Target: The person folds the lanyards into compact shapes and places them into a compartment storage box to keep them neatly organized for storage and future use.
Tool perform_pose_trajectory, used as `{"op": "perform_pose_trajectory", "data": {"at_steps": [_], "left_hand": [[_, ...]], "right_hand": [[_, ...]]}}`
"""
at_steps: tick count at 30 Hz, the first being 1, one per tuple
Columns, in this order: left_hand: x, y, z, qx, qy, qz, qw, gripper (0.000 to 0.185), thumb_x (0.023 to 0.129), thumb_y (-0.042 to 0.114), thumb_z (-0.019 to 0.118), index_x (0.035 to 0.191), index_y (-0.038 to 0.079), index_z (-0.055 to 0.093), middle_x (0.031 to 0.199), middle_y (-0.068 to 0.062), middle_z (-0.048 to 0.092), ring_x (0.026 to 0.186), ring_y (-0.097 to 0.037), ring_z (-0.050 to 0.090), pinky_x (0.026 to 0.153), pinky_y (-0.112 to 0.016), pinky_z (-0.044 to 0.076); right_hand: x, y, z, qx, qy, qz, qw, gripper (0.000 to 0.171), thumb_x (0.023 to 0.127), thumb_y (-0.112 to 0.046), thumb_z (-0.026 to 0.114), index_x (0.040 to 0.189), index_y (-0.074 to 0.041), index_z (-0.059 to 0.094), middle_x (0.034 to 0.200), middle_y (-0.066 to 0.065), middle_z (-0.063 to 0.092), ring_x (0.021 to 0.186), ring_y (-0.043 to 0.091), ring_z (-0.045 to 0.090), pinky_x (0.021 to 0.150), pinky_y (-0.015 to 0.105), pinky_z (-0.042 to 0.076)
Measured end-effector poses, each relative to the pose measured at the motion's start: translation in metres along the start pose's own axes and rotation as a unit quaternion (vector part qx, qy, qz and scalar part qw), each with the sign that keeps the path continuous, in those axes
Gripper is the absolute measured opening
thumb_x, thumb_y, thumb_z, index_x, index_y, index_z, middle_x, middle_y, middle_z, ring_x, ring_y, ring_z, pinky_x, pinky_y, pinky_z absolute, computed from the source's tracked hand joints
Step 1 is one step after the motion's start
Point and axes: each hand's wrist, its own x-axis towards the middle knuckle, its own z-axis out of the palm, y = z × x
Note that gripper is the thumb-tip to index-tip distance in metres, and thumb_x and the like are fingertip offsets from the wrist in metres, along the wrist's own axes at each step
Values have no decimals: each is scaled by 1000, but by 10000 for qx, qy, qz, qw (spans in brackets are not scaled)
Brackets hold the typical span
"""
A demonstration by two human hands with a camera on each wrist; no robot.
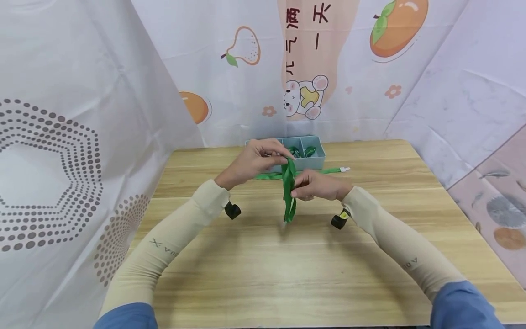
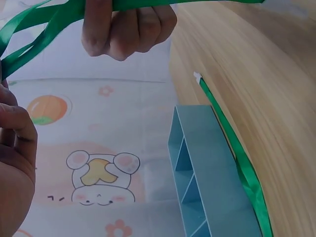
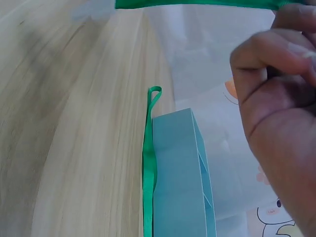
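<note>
Wooden surface (image 1: 287, 274) and fruit-print curtains frame both hands. Left hand (image 1: 255, 161) and right hand (image 1: 318, 185) have fingers clamped on a green ribbon (image 1: 289, 194) folded between them, its loops hanging below the fingers. Even tension should keep those loops aligned; a blue tray (image 1: 314, 160) sits just beyond.

A tray (image 1: 314, 161) stands on the table (image 1: 263, 265) at its far edge, before the backdrop (image 1: 246, 73). A second ribbon (image 1: 328, 171) lies on the table along the tray's near side. Nearer the person, both hands (image 1: 255, 162) (image 1: 318, 185) hold a ribbon (image 1: 289, 192) above the table's middle, left hand behind and left of the right.
</note>
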Motion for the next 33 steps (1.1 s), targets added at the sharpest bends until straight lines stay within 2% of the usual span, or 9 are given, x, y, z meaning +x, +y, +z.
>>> {"op": "perform_pose_trajectory", "data": {"at_steps": [3, 7, 10, 12, 15, 18, 22, 28, 33], "left_hand": [[0, -2, 0, -14, 96, -50, 9999, 13, 96, 2, 72, 106, 5, 80, 100, -6, 71, 65, -22, 47, 51, -28, 37], [0, -4, 0, 86, 95, 20, 9999, 13, 97, 6, 72, 107, 6, 80, 98, -5, 71, 64, -23, 46, 51, -30, 36], [1, -6, 1, 131, 110, 66, 9998, 13, 97, 7, 72, 107, 8, 80, 97, -4, 71, 62, -23, 45, 51, -31, 37], [0, -7, 1, 127, 156, 63, 9998, 13, 97, 8, 72, 107, 8, 80, 97, -4, 71, 59, -23, 43, 50, -31, 36], [-2, -8, -1, 135, 250, -25, 9996, 13, 97, 9, 73, 108, 9, 80, 99, -4, 71, 58, -22, 43, 48, -30, 36], [-4, -11, -5, 115, 367, -211, 9990, 13, 97, 11, 73, 109, 8, 80, 100, -3, 71, 58, -20, 45, 48, -29, 37], [-9, -16, -12, 81, 580, -620, 9964, 13, 100, 13, 71, 109, 7, 77, 86, -4, 66, 55, -18, 43, 48, -28, 36], [-22, -29, -26, 263, 861, -1213, 9885, 15, 101, 18, 69, 109, 6, 75, 77, -16, 56, 59, -26, 44, 50, -29, 37], [-31, -38, -31, 521, 873, -1551, 9827, 16, 100, 20, 71, 109, 8, 76, 74, -23, 56, 58, -26, 46, 51, -30, 39]], "right_hand": [[1, 0, 3, -33, 147, 154, 9998, 22, 104, -12, 63, 120, -2, 74, 90, -1, 68, 56, 17, 34, 54, 32, 30], [5, 0, 10, -34, 235, 235, 9994, 25, 102, -12, 66, 125, -3, 72, 115, 4, 72, 58, 16, 36, 57, 27, 34], [8, 0, 16, -1, 373, 185, 9991, 29, 102, -12, 67, 128, -1, 70, 87, 5, 66, 59, 15, 37, 58, 26, 35], [10, 0, 20, 85, 527, 120, 9985, 25, 102, -13, 67, 121, 3, 71, 75, 3, 58, 59, 15, 37, 57, 27, 34], [11, -1, 24, 137, 742, 45, 9971, 21, 102, -14, 67, 109, 5, 71, 68, 0, 48, 58, 16, 37, 57, 28, 35], [9, -1, 26, 201, 971, 31, 9951, 20, 103, -17, 66, 102, 3, 71, 67, 1, 46, 57, 16, 37, 57, 29, 34], [2, 3, 24, 335, 1403, 100, 9895, 23, 104, -18, 65, 101, 5, 70, 70, 3, 52, 59, 14, 41, 56, 27, 33], [-12, 7, 16, 553, 2054, 51, 9771, 31, 104, -17, 65, 104, 14, 64, 77, 7, 60, 60, 12, 40, 56, 25, 35], [-23, 2, 9, 722, 2458, -243, 9663, 23, 105, -13, 62, 103, 10, 65, 79, 3, 66, 59, 11, 37, 58, 28, 31]]}}
